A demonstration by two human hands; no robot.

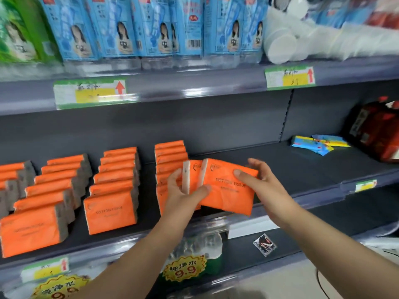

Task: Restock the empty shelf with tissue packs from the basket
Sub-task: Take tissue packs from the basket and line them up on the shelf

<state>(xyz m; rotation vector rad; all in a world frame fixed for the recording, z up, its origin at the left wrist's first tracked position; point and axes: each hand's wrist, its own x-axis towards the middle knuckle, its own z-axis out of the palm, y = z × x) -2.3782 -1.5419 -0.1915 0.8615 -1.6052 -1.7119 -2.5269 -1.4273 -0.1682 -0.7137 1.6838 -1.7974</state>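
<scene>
Two orange tissue packs [224, 186] held upright over shelf [302, 169] front, just right of 4th row [170, 160]: L hand [183, 190] pinches near edges, R hand [254, 180] clasps far side; keep square, set behind lip, basket unseen.

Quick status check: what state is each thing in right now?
Left hand: gripping held packs.
Right hand: gripping held packs.
Held packs: upright, tilted, above shelf front.
Orange rows: standing upright, four rows visible.
Middle shelf: bare right of rows.
Blue packets: lying flat at back.
</scene>
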